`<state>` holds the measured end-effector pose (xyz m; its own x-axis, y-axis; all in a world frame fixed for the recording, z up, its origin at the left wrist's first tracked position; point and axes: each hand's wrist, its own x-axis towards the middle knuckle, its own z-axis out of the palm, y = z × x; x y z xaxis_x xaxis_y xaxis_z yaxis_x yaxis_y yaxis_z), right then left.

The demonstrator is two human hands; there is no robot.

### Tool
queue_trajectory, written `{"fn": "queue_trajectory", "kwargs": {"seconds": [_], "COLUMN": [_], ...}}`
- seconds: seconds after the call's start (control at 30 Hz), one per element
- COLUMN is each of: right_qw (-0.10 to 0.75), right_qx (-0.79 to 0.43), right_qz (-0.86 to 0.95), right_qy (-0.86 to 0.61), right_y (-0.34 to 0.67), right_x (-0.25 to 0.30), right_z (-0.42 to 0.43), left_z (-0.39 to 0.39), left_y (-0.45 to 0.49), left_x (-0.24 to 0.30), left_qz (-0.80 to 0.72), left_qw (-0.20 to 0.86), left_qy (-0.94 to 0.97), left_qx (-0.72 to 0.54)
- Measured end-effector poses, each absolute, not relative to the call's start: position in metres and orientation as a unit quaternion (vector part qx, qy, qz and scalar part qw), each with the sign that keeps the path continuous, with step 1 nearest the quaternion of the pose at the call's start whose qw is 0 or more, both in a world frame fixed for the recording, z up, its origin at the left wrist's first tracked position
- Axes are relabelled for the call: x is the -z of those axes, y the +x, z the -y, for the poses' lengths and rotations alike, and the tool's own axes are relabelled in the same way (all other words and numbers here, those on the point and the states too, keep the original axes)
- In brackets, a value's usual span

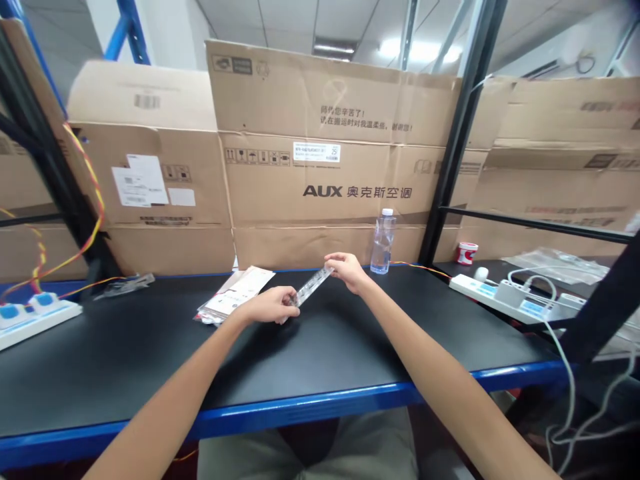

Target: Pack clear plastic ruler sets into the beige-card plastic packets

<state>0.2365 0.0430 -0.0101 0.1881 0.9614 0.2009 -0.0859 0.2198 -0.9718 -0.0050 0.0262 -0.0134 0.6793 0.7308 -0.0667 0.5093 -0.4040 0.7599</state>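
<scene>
Gripping the near end of a clear strip [314, 285] over the middle of the desk [150, 353], the left hand [270, 305] is curled closed; the right hand [349, 272] pinches the strip's far end; farther back, right, stands a bottle [383, 245]. Cardboard [280, 193] rises behind.

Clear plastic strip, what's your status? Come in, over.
Left hand gripping near end, right hand far end. Clear plastic strip slanted between them. Paper stack beside left hand, white-capped bottle beyond right; neither blocks the strip.
</scene>
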Motion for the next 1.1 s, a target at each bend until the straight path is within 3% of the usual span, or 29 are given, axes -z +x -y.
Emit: {"fn": "queue_trajectory", "kwargs": {"seconds": [0.4,0.67,1.1], "right_qw": [0.627,0.626,0.627], "right_qx": [-0.479,-0.44,-0.464], "right_qz": [0.458,0.458,0.486], "right_qy": [-0.409,-0.452,-0.394], "right_y": [0.23,0.232,0.231], "right_x": [0.0,0.001,-0.003], "right_z": [-0.034,-0.036,-0.03], "left_z": [-0.022,-0.029,-0.029], "left_y": [-0.013,-0.014,-0.015], "left_x": [0.005,0.01,0.006], "left_qz": [-0.272,-0.279,-0.311], "left_qw": [0.649,0.673,0.641], "left_qy": [0.689,0.655,0.663], "left_qx": [-0.173,-0.2,-0.23]}}
